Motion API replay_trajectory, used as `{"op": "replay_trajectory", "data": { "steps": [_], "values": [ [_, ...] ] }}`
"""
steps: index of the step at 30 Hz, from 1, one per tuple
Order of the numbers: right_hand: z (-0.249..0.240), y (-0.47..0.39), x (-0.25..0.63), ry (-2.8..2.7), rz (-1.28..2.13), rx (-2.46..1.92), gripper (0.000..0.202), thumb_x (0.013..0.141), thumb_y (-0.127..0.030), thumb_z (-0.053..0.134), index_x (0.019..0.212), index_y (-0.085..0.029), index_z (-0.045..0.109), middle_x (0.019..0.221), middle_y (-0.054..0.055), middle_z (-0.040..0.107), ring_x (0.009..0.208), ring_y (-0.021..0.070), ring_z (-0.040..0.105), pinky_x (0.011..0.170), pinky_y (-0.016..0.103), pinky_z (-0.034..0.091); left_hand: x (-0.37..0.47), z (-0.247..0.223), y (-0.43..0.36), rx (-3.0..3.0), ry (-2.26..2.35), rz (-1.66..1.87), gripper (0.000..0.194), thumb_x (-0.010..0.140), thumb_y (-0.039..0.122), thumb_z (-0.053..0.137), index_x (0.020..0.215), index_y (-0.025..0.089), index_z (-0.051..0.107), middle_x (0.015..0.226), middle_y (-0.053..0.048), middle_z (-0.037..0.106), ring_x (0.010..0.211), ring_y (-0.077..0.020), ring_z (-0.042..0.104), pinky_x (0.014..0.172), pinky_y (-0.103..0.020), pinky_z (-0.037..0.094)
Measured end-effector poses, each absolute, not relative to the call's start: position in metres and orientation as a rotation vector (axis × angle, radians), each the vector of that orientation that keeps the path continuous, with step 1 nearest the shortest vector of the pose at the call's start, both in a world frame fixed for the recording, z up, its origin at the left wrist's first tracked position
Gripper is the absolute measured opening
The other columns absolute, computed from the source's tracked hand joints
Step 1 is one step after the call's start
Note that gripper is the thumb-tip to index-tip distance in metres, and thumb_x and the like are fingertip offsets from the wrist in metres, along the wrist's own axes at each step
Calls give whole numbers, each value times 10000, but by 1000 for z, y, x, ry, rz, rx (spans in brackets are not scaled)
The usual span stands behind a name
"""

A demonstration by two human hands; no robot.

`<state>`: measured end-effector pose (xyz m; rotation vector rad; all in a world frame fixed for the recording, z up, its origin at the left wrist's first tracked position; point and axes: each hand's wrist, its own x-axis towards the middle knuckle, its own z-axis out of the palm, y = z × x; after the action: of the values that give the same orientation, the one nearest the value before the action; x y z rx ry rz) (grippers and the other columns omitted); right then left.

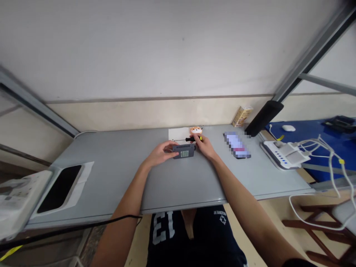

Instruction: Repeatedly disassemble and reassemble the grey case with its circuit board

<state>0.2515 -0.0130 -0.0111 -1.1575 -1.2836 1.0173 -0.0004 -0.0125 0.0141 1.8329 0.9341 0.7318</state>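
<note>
Hands (183, 149) hold screwdriver (191, 139) — apparently — beside gray box (184, 151).

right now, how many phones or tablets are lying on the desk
2: a dark-screened one on white paper towards the left end, and a lit, pixelated one to the right of the right hand.

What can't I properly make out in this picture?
All in the head view:
Print on the grey box's label: too small.
The grey box's far side: turned away from the camera.
Screwdriver tip: too fine to tell, near the left hand.
Lit phone's screen: blurred into blocks.
Stool: cut off by the right edge.
</note>
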Motion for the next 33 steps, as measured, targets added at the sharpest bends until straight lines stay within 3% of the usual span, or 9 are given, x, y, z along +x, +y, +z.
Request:
{"op": "replay_trajectory", "data": {
  "steps": [5,8,13,17,19,21,23,27,33],
  "values": [
    [-12,-8,256,-1059,1026,-1146,491,903,-659,548,979,-221,755,758,0,704,546,97,437,513,224,346,5,4,-9,1710,1036,809,457,850,551,716,1152,212,657,1042,-61,727,941,-216,689,811,-333,545],
    [-12,-4,260,-894,1066,-1088,475,873,-658,577,940,-217,742,704,-12,676,506,90,411,463,229,293,7,-2,-8,1781,1083,841,449,869,566,689,1132,202,687,1063,-67,726,935,-212,672,825,-333,527],
    [-13,-1,263,-804,1096,-1064,454,848,-644,600,927,-216,726,662,-19,654,460,84,371,413,234,231,11,-4,-8,1982,1241,822,432,890,577,652,1064,191,739,970,-61,741,766,-190,619,744,-337,501],
    [-14,0,264,-785,1101,-1044,447,823,-646,630,908,-216,722,656,-12,653,459,83,388,412,232,240,6,1,-10,2079,1215,760,390,902,548,649,1057,202,744,1059,-75,735,850,-207,646,817,-359,517],
    [-15,0,265,-753,1110,-1026,435,821,-632,636,905,-212,714,642,-14,643,452,83,385,413,237,239,1,6,-13,2119,1178,691,478,840,536,732,1206,230,705,1172,-81,703,943,-222,652,862,-368,532],
    [-15,0,266,-738,1112,-1015,422,832,-614,628,913,-208,710,636,-17,634,447,83,373,412,240,229,-3,12,-16,2171,1087,611,722,735,504,841,1379,281,604,1310,-88,634,1041,-238,639,903,-378,545],
    [-15,0,266,-743,1106,-1016,414,845,-601,617,919,-205,711,641,-17,633,450,83,366,416,242,229,-4,16,-20,2221,1003,576,814,694,450,882,1427,318,555,1370,-86,577,1118,-245,613,968,-396,536],
    [-13,0,266,-733,1119,-1005,403,847,-585,622,905,-197,713,627,-19,625,460,86,373,434,244,252,-1,17,-23,2238,969,613,654,750,376,839,1355,296,603,1312,-77,589,1154,-239,591,1033,-413,498],
    [-7,-1,267,-652,1121,-1015,411,839,-576,611,852,-180,722,576,-5,615,463,95,401,440,257,269,-6,16,-17,2046,1118,598,437,877,547,684,1205,257,693,1167,-62,695,1058,-247,639,984,-408,489]
  ]
}}
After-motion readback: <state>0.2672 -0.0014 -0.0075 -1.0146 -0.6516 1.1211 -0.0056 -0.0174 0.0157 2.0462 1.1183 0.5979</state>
